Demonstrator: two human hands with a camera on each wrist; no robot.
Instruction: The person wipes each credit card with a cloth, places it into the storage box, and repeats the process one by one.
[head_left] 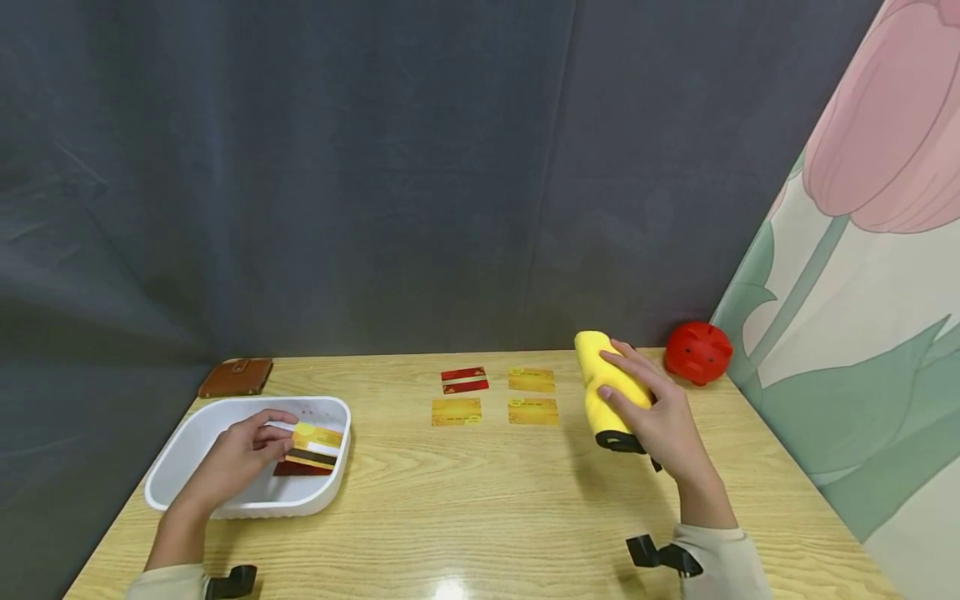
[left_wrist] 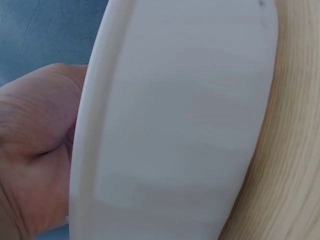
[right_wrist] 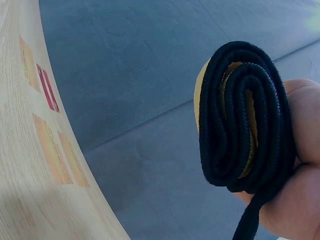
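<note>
Wooden table point(head_left: 450, 508), held towel point(head_left: 613, 398), illegible cards point(head_left: 318, 437)

Cream left sleeve point(head_left: 168, 582), matching right sleeve point(head_left: 723, 557), blocky black left wrist mount point(head_left: 231, 582), similar right wrist mount point(head_left: 643, 551)

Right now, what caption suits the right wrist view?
Right hand grips a rolled yellow cloth; four cards lie on the table.

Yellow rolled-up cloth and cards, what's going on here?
A person's right hand holds a rolled yellow cloth with dark edging above the table. Their left hand, over the white tub, holds at least one yellow bank card, with a dark red card below. One red card and three gold ones lie flat on the table. A red piggy bank sits far right, a brown wallet far left.
</note>
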